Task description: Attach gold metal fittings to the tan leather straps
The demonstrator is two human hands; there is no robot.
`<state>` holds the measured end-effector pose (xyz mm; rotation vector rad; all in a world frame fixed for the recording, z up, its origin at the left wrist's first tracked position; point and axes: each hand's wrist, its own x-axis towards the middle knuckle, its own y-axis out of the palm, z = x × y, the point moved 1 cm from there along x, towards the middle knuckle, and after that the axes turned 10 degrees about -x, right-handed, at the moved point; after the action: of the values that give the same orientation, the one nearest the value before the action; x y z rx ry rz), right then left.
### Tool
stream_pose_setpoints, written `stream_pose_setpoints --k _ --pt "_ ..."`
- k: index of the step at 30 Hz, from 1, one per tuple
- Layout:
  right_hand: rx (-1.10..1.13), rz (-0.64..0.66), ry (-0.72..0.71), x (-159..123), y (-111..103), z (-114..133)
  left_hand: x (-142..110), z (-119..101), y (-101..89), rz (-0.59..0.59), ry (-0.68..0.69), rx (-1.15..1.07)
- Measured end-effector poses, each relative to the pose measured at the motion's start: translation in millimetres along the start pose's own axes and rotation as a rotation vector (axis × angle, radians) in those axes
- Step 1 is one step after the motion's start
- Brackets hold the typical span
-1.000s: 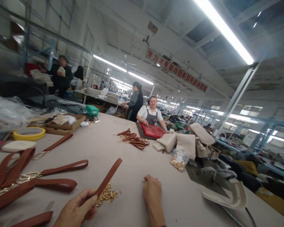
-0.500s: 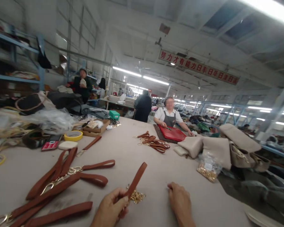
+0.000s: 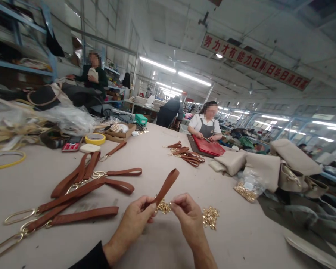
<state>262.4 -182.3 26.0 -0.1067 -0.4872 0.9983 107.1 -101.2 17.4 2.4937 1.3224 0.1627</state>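
Note:
My left hand (image 3: 138, 216) pinches a brown leather wrist strap (image 3: 168, 183) near its lower end, and the loop points up and to the right. Facing it, my right hand (image 3: 188, 216) is closed at the fingertips on a small gold metal piece (image 3: 171, 203), too tiny to make out its shape. Behind and between the hands lies a pile of small gold fittings (image 3: 164, 206). A second pile of gold fittings (image 3: 211, 217) is just right of my right hand. To the left, several brown straps with gold clasps (image 3: 92, 186) lie heaped on the table.
Across the table (image 3: 145, 153) a co-worker (image 3: 205, 125) handles a red leather piece (image 3: 208, 145). More brown straps (image 3: 186, 154) lie nearby. Beige bags (image 3: 261, 170) and a plastic bag of gold fittings (image 3: 248, 188) stand right. Yellow tape (image 3: 95, 139) and a calculator (image 3: 72, 144) sit left.
My right hand has moved left and up toward the strap, its fingers now pinched, uncovering the right-hand pile of fittings. The left hand keeps the strap. The view has shifted.

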Motion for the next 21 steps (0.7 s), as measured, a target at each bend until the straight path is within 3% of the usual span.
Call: stream_pose_setpoints --k 5,13,21 --pt "0.078 0.024 -0.019 -9.6 23.2 14.2 -3.0 -4.0 4.6 0.045 -0.009 -0.071" --pt "-0.123 0.028 -0.15 -10.7 21.6 8.5 -6.0 -2.0 6.0 0.086 -0.032 -0.086" --pt "-0.243 -0.011 -0.206 -12.1 22.8 11.5 -8.6 -3.0 4.4 0.115 0.097 0.056"
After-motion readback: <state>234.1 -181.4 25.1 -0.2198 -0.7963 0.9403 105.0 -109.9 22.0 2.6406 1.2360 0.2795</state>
